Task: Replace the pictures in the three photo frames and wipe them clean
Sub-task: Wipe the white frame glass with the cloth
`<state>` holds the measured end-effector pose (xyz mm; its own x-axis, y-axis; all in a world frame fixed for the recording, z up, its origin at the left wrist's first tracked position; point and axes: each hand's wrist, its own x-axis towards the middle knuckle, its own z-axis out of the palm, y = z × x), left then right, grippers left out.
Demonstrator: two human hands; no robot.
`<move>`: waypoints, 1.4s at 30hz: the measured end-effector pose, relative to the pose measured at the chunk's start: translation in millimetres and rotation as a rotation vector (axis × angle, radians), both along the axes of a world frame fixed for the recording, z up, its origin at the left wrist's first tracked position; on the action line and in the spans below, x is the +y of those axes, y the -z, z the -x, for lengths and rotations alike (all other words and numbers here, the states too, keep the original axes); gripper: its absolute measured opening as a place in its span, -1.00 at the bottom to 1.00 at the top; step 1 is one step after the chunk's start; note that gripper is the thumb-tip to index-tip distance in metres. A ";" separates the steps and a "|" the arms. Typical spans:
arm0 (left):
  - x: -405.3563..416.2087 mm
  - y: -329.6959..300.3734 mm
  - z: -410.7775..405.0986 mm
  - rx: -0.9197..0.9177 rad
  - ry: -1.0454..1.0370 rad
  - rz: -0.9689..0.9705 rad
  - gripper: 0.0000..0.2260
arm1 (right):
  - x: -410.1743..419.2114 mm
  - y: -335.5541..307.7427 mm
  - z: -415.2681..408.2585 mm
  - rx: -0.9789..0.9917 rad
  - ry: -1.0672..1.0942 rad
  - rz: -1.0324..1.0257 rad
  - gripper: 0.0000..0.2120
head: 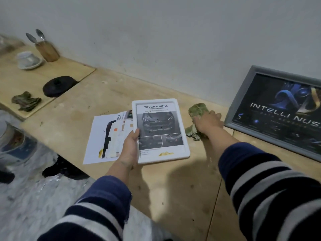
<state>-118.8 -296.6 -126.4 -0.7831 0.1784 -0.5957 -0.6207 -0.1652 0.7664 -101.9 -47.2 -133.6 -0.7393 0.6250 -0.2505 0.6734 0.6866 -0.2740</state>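
Observation:
My left hand [130,146] grips the left edge of a white photo frame [180,153] that shows a grey car picture headed "TOUGH & AGILE", held just above the wooden table [156,185]. My right hand [207,125] reaches forward and grasps a green cloth [198,109] lying on the table to the right of the frame. A large grey frame [243,94] with a dark blue poster leans against the wall at far right. Loose printed pictures [102,136] lie on the table left of the white frame, partly hidden under it.
On a raised board at the back left sit a white cup on a saucer [28,60], a wooden holder with two spoons [46,49], a black round lid [57,86] and another folded green cloth [26,101]. The table's left edge drops to a grey floor.

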 end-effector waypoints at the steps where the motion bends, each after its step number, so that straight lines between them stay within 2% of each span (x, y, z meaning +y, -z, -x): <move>1: -0.1 2.5 3.6 -0.008 0.003 0.005 -0.71 | -2.0 3.2 3.2 -0.036 -0.019 -0.049 -0.47; 5: 1.4 8.7 11.6 -0.035 0.031 0.006 -0.71 | -3.0 16.0 4.4 0.005 -0.054 -0.136 -0.56; 7: 2.5 9.6 11.5 -0.030 0.038 0.014 -0.70 | 0.3 17.7 -0.8 0.071 -0.059 -0.115 -0.63; 11: 10.5 5.6 4.9 -0.004 0.065 0.025 -0.70 | 7.8 20.2 -27.4 0.213 0.067 0.011 -0.73; 15: 28.2 -5.6 -19.2 0.012 0.114 0.039 -0.70 | 11.9 8.6 -77.8 0.262 0.042 0.019 -0.74; 18: 43.3 -8.6 -45.9 0.016 0.165 0.028 -0.69 | 20.4 -2.0 -122.2 0.362 0.128 0.042 -0.94; 19: 48.9 -8.7 -57.9 0.005 0.196 0.029 -0.67 | 25.3 -6.1 -138.1 0.390 0.176 0.062 -0.90; 22: 67.2 -8.1 -96.3 -0.016 0.282 0.043 -0.62 | 42.0 -16.3 -184.4 0.364 0.273 0.112 -0.53; 23: 73.7 -4.9 -109.7 -0.023 0.306 0.045 -0.61 | 47.2 -19.2 -200.9 0.344 0.282 0.097 -0.50; 28: 102.3 11.5 -175.9 -0.011 0.421 0.111 -0.59 | 63.3 -28.3 -275.2 0.359 0.361 0.057 -0.61; 32: 115.6 80.3 -184.4 0.157 0.491 0.233 -0.50 | 53.7 -35.8 -304.9 0.379 0.287 0.090 -0.88; 35: 118.5 99.7 -181.6 0.207 0.522 0.301 -0.60 | 38.0 -32.3 -300.0 0.385 0.229 0.089 -0.78; 37: 116.9 67.6 -191.2 0.201 0.530 0.292 -0.73 | 28.2 -24.5 -286.8 0.373 0.176 0.101 -0.85; 40: 119.0 50.0 -195.8 0.197 0.527 0.275 -0.87 | 17.7 -14.9 -254.3 0.351 0.113 0.105 -0.63; 42: 119.3 46.7 -197.5 0.211 0.532 0.298 -0.88 | 8.1 -9.7 -232.6 0.277 0.065 0.075 -0.56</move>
